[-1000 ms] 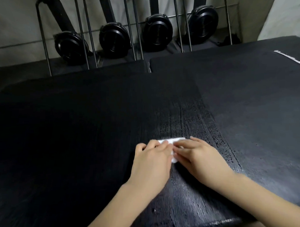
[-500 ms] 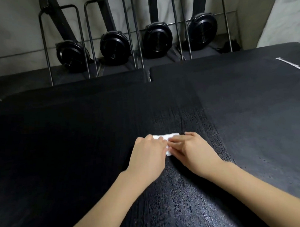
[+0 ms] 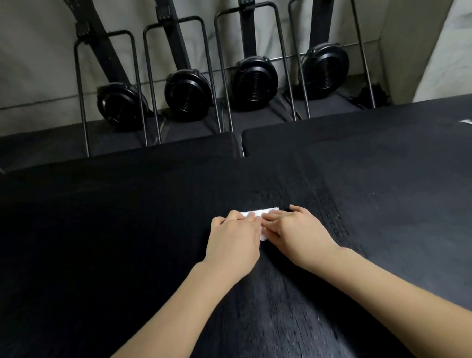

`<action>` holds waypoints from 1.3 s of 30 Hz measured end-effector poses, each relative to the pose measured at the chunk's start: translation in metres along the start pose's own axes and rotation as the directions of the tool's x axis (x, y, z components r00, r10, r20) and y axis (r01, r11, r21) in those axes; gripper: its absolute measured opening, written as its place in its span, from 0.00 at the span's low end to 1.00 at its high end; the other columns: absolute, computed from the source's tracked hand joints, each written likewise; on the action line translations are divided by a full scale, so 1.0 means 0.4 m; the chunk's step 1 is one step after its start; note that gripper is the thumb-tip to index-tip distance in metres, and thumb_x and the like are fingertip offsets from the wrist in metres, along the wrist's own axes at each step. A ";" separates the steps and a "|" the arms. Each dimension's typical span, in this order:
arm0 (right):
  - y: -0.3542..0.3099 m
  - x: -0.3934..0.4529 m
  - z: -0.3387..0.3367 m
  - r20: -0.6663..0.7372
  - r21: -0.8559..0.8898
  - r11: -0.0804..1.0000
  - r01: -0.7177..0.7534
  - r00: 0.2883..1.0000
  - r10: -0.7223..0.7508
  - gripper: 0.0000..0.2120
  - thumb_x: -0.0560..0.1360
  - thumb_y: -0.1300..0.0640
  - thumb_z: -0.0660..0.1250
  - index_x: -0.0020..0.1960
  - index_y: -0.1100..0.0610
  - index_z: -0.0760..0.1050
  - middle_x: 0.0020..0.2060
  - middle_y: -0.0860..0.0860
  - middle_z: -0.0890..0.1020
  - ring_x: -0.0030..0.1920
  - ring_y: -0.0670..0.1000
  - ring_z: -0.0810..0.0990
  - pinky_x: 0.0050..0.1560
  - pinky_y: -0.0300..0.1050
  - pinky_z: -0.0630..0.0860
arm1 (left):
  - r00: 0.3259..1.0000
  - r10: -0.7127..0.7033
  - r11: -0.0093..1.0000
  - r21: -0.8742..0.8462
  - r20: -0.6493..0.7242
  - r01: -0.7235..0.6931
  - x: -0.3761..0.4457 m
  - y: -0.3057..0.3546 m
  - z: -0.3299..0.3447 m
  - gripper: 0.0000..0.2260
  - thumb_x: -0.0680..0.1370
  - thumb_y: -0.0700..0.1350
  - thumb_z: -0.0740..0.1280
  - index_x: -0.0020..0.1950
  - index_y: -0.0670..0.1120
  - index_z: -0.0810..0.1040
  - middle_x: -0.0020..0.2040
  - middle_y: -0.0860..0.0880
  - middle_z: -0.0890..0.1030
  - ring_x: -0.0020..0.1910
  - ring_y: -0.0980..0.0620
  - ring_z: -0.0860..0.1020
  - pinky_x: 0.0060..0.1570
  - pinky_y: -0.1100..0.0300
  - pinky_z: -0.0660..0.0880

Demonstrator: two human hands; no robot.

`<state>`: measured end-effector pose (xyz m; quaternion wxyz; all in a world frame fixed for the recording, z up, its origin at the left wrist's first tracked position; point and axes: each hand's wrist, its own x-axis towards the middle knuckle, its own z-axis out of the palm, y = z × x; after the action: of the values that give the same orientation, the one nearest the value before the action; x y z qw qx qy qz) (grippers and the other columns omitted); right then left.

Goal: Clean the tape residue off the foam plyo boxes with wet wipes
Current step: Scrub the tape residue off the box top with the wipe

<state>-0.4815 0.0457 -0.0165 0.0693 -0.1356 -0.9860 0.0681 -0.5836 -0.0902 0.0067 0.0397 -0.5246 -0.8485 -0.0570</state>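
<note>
- Along the pale back wall stand four rowing machines stored upright, each with a round black flywheel housing and a thin metal loop frame, on a dark floor strip behind the boxes.
- In front of them lie two black foam plyo boxes side by side: the left box fills most of the view, and the right box meets it at a narrow seam at the far edge.
- The far edges of both boxes run close to the machines' frames; the near edge is out of the view.
- A white wet wipe, folded small, lies on the box top near the middle, on a band of shiny wet streaks.
- The left hand presses on the wipe with bent fingers, the fingertips on its left part.
- The right hand lies just beside it, its fingers nearly straight and pressing the wipe's right part; the two hands touch.
- A short strip of white tape residue shows at the right border, well apart from the hands.
- Left of the hands, the box top is a wide dark surface.
</note>
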 end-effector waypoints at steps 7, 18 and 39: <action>0.083 0.240 0.001 0.039 -0.031 0.998 -0.052 0.998 0.053 0.17 0.85 0.47 0.55 0.61 0.47 0.81 0.66 0.44 0.79 0.61 0.51 0.80 0.72 0.50 0.60 | 0.997 -0.065 0.998 0.025 0.051 0.064 0.213 -0.097 0.009 0.14 0.85 0.48 0.54 0.66 0.53 0.75 0.52 0.55 0.77 0.60 0.51 0.70 0.61 0.49 0.66; 0.016 -0.044 0.013 -0.046 -0.002 0.998 0.058 0.997 -0.058 0.21 0.82 0.46 0.51 0.59 0.48 0.81 0.57 0.45 0.83 0.58 0.46 0.81 0.73 0.49 0.60 | 0.995 0.092 0.991 0.104 -0.047 -0.087 -0.022 0.034 -0.034 0.12 0.81 0.51 0.60 0.47 0.51 0.82 0.30 0.55 0.60 0.43 0.50 0.73 0.41 0.53 0.67; -0.182 -0.847 -0.029 -0.088 -0.094 0.982 0.166 0.981 -0.175 0.38 0.72 0.43 0.63 0.77 0.59 0.66 0.77 0.53 0.68 0.77 0.53 0.65 0.75 0.61 0.58 | 0.975 0.167 0.982 0.061 0.144 -0.177 -0.703 0.389 -0.027 0.47 0.65 0.72 0.69 0.77 0.45 0.67 0.76 0.49 0.67 0.73 0.51 0.67 0.72 0.38 0.52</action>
<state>-0.1755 -0.1161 -0.0340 0.1162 -0.0566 -0.9915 0.0126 -0.3188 -0.2719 -0.0099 0.0048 -0.5970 -0.8021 0.0145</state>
